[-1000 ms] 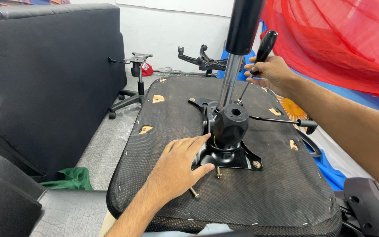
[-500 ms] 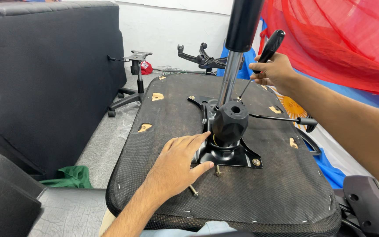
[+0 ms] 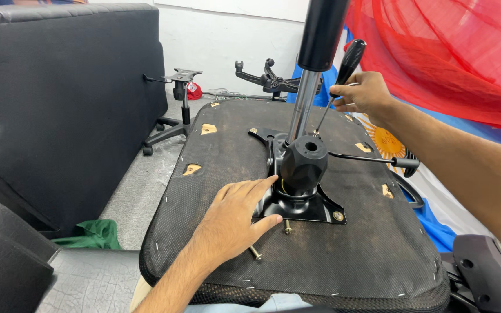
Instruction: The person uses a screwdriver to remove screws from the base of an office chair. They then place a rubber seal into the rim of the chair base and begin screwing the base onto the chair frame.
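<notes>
your left hand [image 3: 236,217] lies flat and unclenched on the upturned seat [image 3: 372,261], fingertips against the black plate [image 3: 305,210], gripping nothing. two loose bolts [image 3: 287,226] lie just beside it, one under your palm's edge. the plate sits mid-seat, bolted at its right corner, with the gas cylinder [image 3: 314,69] rising from its hub and a lever [image 3: 372,159] sticking out right. farther off, your right hand [image 3: 363,93] is clenched round a screwdriver [image 3: 343,72], tip down at the plate's far side. beyond, a chair base [image 3: 172,116] stands by the wall.
</notes>
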